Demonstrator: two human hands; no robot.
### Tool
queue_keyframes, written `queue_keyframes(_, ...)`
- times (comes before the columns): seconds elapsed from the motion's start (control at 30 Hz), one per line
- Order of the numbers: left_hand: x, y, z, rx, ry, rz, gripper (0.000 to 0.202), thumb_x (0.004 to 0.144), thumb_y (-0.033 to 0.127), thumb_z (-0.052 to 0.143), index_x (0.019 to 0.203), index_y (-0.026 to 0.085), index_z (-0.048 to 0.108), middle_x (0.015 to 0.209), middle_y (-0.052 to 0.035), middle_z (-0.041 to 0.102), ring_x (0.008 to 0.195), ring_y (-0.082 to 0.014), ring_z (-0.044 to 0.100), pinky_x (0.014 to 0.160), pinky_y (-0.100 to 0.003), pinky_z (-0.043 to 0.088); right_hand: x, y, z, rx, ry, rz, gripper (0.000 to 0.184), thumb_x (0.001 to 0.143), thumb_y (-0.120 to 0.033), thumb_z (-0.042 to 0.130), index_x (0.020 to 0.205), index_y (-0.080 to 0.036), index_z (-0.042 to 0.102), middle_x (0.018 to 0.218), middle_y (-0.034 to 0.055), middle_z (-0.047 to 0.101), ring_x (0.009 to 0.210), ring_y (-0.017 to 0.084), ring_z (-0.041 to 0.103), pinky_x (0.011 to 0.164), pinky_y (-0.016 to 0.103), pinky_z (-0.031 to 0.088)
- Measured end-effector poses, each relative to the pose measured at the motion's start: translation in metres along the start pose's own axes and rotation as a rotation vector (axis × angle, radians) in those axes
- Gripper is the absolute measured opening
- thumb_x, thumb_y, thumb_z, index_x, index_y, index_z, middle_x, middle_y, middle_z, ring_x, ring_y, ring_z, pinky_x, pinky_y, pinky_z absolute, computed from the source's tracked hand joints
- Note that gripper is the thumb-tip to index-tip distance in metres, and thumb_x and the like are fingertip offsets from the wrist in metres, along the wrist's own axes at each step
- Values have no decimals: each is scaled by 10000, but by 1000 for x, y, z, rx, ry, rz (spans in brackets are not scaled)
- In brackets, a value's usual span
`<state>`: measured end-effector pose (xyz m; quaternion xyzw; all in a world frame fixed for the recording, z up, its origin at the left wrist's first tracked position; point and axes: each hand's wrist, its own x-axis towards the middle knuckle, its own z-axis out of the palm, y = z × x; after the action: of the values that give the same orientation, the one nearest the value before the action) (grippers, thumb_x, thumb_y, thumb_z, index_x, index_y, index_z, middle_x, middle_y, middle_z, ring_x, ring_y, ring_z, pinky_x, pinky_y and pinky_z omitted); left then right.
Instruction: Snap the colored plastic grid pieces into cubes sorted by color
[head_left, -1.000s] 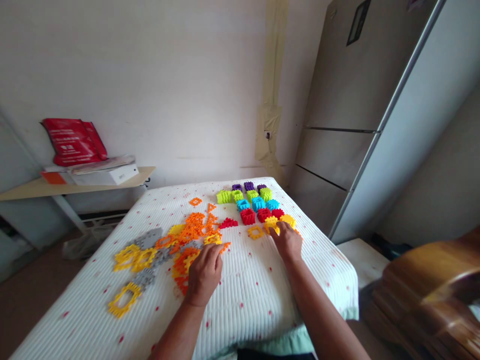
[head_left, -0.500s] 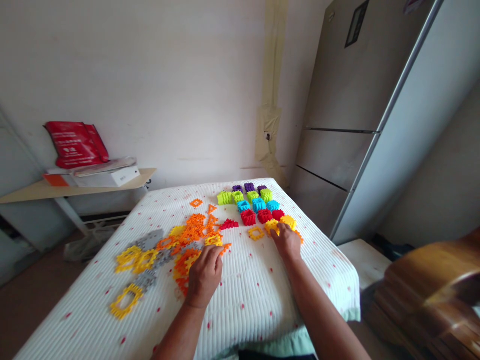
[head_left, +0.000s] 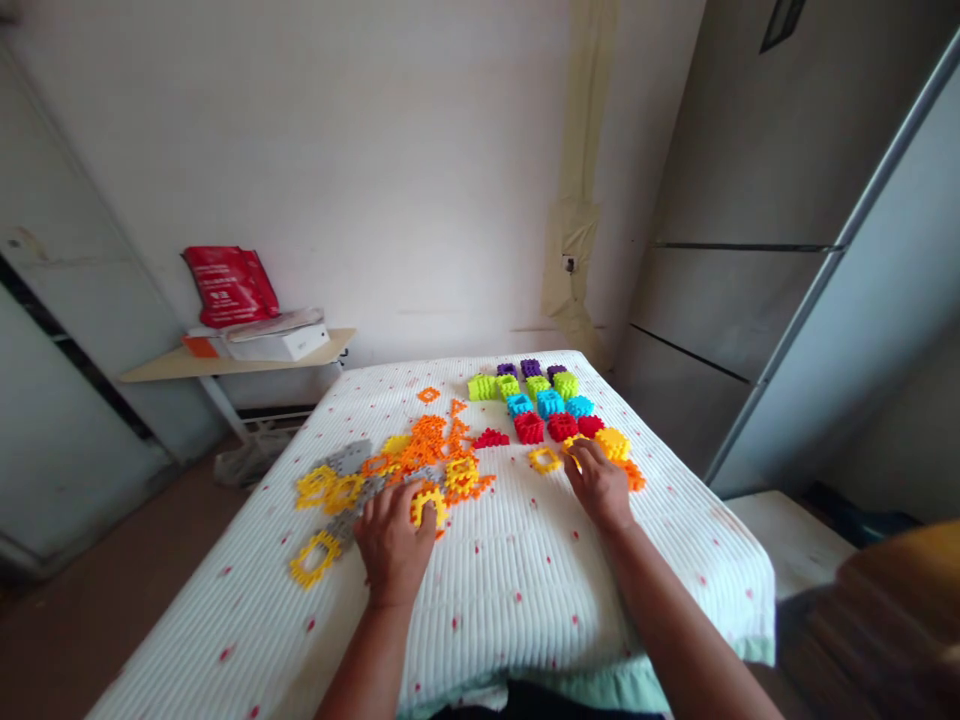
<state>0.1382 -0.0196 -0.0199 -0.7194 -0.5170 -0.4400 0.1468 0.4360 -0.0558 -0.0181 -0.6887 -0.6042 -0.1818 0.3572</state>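
My left hand [head_left: 394,540] is at the near side of the loose pile, its thumb and fingers closed around a yellow interlocking toy piece [head_left: 429,508]. My right hand [head_left: 602,490] rests at the front of the block rows, fingertips closed on a yellow block [head_left: 573,446] that they partly hide. Beside it stand another yellow block [head_left: 613,443] and an orange piece [head_left: 634,475]. A flat yellow frame piece [head_left: 544,460] lies just left of the right hand. The pile holds orange pieces [head_left: 424,440], grey pieces [head_left: 351,458] and yellow ones.
Behind my right hand, red [head_left: 529,428], blue [head_left: 550,403], green [head_left: 481,387] and purple blocks [head_left: 530,368] stand in rows on the white quilted cover [head_left: 480,620]. A side table [head_left: 247,367] bears a red bag. A fridge [head_left: 720,300] stands at right.
The view has turned left. My left hand has moved left along the pile, and a yellow piece now shows in its grip. My right hand stays at the yellow blocks.
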Motion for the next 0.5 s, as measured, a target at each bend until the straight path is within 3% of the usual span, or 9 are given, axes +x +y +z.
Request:
queue_keyframes(0.1, -7, -2, -9, 126, -122, -47, 305, 726, 273, 577, 1020, 205, 617, 1043, -103, 633, 924, -291, 533, 749, -416, 398, -2, -6, 1, 80, -11, -115, 270, 914, -268, 383, 906, -170, 634, 995, 83, 646, 837, 144, 619, 698, 223, 461)
queue_keyframes(0.23, -11, 2, -11, 141, -230, -48, 369, 703, 248, 569, 1069, 212, 603, 1115, -121, 616, 1000, -311, 510, 795, -458, 367, -4, -13, 2, 115, -56, -172, 289, 918, -264, 364, 878, -171, 634, 944, 83, 649, 807, 138, 614, 694, 220, 459)
queue_keyframes(0.5, -11, 2, -9, 163, -148, 10, 292, 714, 196, 577, 1000, 234, 621, 916, -68, 676, 882, -261, 553, 770, -406, 373, -6, -21, 2, 129, -123, -229, 301, 916, -241, 350, 823, -166, 627, 890, 84, 641, 781, 133, 604, 686, 215, 441)
